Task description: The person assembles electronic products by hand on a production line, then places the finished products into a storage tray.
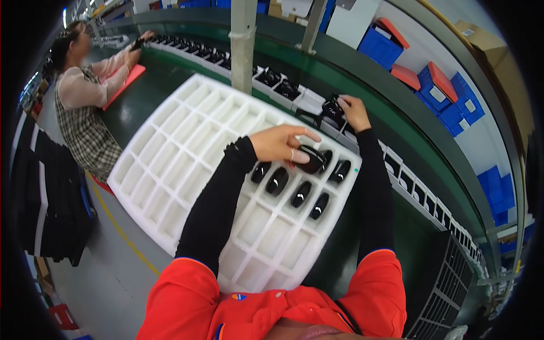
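Note:
A large white foam tray [187,141] with many rectangular pockets lies tilted before me. Several glossy black oval parts [301,194] fill pockets at its right side. My left hand [279,143] grips one more black oval part [313,160] over a pocket in that filled group. My right hand [354,111] reaches past the tray's far edge and holds a black part [333,111] sitting in a white carrier on the conveyor [306,102].
A row of white carriers with black parts [272,79] runs along the green line. Another person [85,96] works at the far left beside a red mat [126,84]. Blue bins [442,96] stand at the right. A grey post [243,39] rises behind the tray.

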Available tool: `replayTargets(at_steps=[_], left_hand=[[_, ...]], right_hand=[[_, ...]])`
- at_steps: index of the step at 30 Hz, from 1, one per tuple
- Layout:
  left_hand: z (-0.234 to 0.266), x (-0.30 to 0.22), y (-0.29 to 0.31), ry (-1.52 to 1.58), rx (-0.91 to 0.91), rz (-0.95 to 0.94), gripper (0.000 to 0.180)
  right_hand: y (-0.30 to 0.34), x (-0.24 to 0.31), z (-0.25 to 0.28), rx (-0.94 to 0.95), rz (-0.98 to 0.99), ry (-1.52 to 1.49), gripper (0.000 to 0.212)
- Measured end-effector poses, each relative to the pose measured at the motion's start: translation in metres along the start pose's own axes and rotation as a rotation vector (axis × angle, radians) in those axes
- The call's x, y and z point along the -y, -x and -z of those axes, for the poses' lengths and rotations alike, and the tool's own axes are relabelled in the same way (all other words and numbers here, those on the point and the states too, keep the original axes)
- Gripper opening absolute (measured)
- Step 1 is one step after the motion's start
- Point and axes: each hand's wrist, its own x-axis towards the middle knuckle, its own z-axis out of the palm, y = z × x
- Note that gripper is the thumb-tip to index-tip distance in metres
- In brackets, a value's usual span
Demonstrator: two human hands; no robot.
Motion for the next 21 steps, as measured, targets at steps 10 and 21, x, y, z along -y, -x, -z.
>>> replayTargets(at_steps=[10, 21], left_hand=[[0.008, 0.000, 0.001, -0.171, 0.064, 0.085, 0.029], [0.012, 0.003, 0.002, -0.141, 0.037, 0.151, 0.031]], right_hand=[[-0.021, -0.039, -0.004, 0.251, -0.216, 0.185, 0.028], [-0.027, 0.053, -0.051, 0.398, 0.331, 0.424, 0.017]])
